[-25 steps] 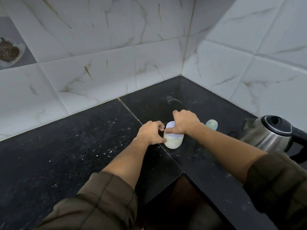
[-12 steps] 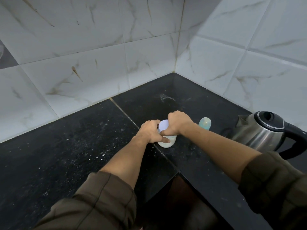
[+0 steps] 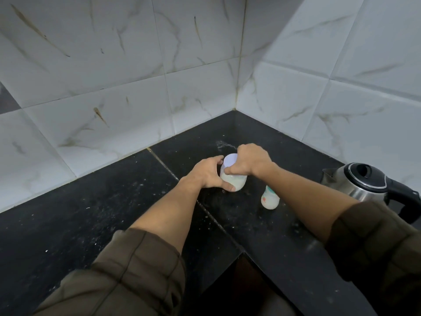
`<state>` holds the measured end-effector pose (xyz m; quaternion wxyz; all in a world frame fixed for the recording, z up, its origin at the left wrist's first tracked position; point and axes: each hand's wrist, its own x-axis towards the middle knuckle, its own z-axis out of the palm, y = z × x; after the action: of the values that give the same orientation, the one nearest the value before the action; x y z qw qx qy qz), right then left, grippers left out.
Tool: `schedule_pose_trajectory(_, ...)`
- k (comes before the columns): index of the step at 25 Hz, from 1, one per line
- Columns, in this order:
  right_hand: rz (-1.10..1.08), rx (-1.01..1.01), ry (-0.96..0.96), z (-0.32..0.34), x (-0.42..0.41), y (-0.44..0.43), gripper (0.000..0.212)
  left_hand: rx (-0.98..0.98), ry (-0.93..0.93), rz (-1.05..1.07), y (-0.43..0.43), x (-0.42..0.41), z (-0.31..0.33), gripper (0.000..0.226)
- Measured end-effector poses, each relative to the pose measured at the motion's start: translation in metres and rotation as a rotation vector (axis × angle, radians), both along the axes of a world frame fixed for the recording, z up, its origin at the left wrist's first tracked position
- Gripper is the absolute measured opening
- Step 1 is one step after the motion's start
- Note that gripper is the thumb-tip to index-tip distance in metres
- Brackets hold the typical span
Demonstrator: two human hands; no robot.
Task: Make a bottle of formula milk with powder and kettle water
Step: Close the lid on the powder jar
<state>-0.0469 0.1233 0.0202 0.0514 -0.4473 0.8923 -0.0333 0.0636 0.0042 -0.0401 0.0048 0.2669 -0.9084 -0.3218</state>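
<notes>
A small pale jar of powder (image 3: 237,180) with a white lid (image 3: 229,159) stands on the black counter (image 3: 114,213) near the corner. My left hand (image 3: 208,174) wraps around the jar's body. My right hand (image 3: 249,161) grips the lid from above, thumb and fingers curled on its rim. A baby bottle (image 3: 270,198) with a pale teal top and milky lower part stands just to the right, partly behind my right forearm. The steel kettle (image 3: 360,182) with a black lid and handle sits at the right.
White marble-look tiled walls (image 3: 136,87) meet in a corner behind the jar. The L-shaped counter has an inner edge near me, with a dark gap (image 3: 239,288) below it. White powder specks dust the counter.
The view has shifted so that the bottle now shows below my right forearm. My left hand has opened wider around the jar's body. My right hand stays on the lid.
</notes>
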Motion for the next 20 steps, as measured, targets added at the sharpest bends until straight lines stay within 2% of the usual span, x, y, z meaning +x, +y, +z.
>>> schedule_pose_trajectory(2, -0.069, -0.022, 0.02, 0.009, -0.022, 0.002, 0.055, -0.023, 0.022, 0.018, -0.001, -0.01, 0.008, 0.123)
schedule_pose_trajectory(6, -0.183, -0.046, 0.051, 0.01, -0.067, 0.016, 0.054, -0.102, 0.057, 0.025, -0.004, -0.034, 0.012, 0.098)
schedule_pose_trajectory(10, -0.292, -0.02, 0.001, -0.001, -0.103, 0.034, 0.05, -0.22, 0.078, 0.028, 0.0, -0.06, 0.014, 0.078)
schedule_pose_trajectory(20, -0.376, 0.079, -0.063, -0.035, -0.138, 0.069, 0.056, -0.31, 0.079, -0.023, 0.029, -0.116, 0.009, 0.076)
